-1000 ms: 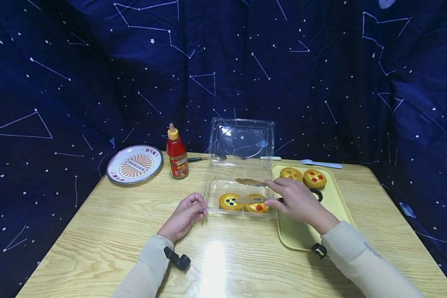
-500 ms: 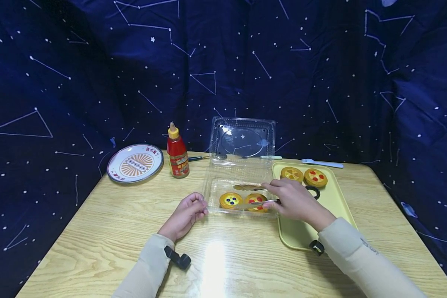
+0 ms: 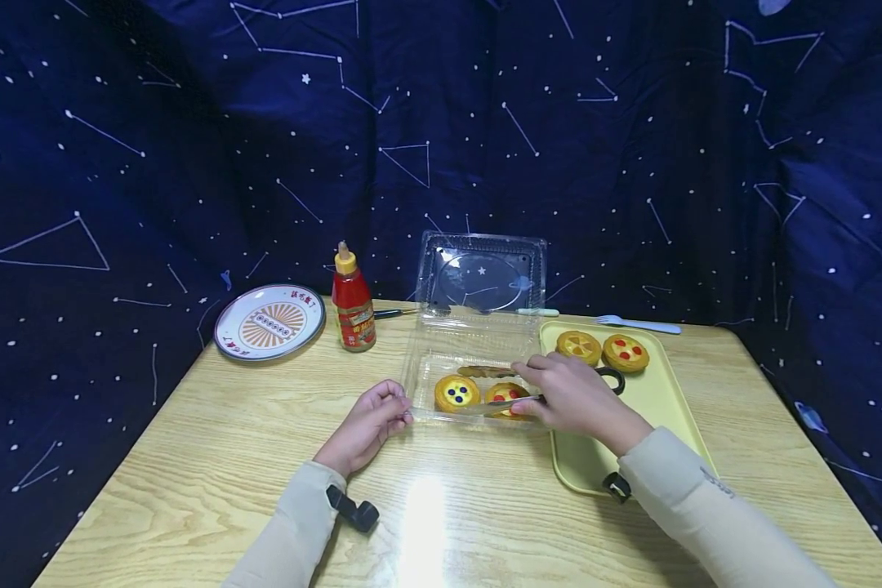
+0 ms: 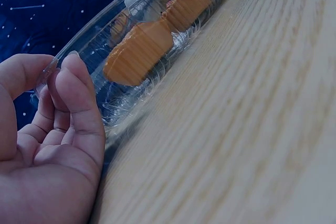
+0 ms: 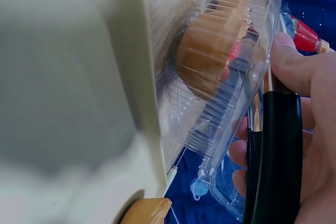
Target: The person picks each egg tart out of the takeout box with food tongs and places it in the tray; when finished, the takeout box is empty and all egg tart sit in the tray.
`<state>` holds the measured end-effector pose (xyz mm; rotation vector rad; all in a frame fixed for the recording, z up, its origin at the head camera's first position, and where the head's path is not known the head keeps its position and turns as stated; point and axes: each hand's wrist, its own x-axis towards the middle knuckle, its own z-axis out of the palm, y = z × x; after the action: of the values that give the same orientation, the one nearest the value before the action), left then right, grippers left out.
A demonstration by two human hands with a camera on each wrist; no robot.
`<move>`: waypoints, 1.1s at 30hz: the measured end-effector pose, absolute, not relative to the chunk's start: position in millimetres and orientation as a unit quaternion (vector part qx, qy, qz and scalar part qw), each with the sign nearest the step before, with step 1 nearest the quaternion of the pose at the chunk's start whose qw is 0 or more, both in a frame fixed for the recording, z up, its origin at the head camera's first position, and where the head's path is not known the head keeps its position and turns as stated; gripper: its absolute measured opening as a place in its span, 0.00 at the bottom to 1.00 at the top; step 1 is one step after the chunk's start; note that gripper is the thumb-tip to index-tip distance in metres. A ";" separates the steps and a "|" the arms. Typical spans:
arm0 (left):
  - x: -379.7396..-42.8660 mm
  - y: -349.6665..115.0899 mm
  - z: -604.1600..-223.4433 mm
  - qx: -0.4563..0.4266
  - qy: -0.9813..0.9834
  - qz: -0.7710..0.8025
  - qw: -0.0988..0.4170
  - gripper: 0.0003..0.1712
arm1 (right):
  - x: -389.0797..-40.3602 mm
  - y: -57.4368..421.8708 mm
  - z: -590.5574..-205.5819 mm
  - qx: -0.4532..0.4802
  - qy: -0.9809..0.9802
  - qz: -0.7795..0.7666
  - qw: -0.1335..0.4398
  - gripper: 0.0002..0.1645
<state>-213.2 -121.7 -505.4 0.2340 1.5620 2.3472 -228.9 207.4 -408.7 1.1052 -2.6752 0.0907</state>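
- Right hand (image 3: pixel 575 397) grips the tongs (image 3: pixel 485 371), reaching in from three o'clock; their two arms stand spread apart, and contact with a tart cannot be told.
- Two tarts sit side by side in the clear container (image 3: pixel 441 359): the blue-dotted tart (image 3: pixel 457 394) on the nine o'clock side, the red-dotted tart (image 3: pixel 505 391) on the three o'clock side.
- In the head view, the far arm passes toward twelve o'clock of the pair, while the near arm crosses the red-dotted tart.
- Left hand (image 3: pixel 367 423) pinches the container's rim at eight o'clock, a sound anchor, since the thin plastic looks apt to slide or flex.
- Best practice, by the look of it: set both arms low on one crust, at twelve and six o'clock, off the dotted topping, and squeeze only enough to hold; the crust could dent.
- With the tarts so close, the tips want care around the neighbor; any lift is best level and straight, clear of the rim.
- At three o'clock, beyond the container, lies a yellow tray (image 3: pixel 661 408).
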 end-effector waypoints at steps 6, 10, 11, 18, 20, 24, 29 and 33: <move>-213.3 -121.1 -505.6 0.080 0.545 0.820 0.156 0.06 | -230.0 201.8 -407.2 0.374 -0.921 0.009 0.108 0.40; -213.3 -120.8 -505.5 0.078 0.547 0.819 0.156 0.05 | -231.7 198.9 -408.8 0.373 -0.921 0.001 0.110 0.39; -213.3 -120.8 -505.6 0.076 0.548 0.818 0.156 0.05 | -232.3 198.3 -409.5 0.374 -0.921 0.000 0.113 0.39; -214.2 -122.2 -506.4 0.077 0.552 0.815 0.155 0.05 | -235.2 195.2 -413.4 0.383 -0.916 0.010 0.116 0.35; -214.3 -122.2 -506.6 0.079 0.552 0.815 0.155 0.05 | -234.8 195.3 -413.4 0.381 -0.917 0.018 0.113 0.34; -214.2 -122.4 -506.7 0.080 0.550 0.817 0.154 0.06 | -233.1 196.1 -412.3 0.377 -0.918 0.032 0.116 0.33; -212.9 -122.3 -505.1 0.077 0.545 0.821 0.155 0.05 | -230.2 199.9 -410.4 0.363 -0.922 0.048 0.127 0.31; -212.5 -122.2 -504.9 0.080 0.543 0.821 0.156 0.05 | -227.1 204.3 -408.9 0.344 -0.927 0.066 0.131 0.31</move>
<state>-212.5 -122.2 -504.9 0.2298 1.5552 2.3502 -227.1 204.3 -408.9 0.9979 -2.6926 0.1916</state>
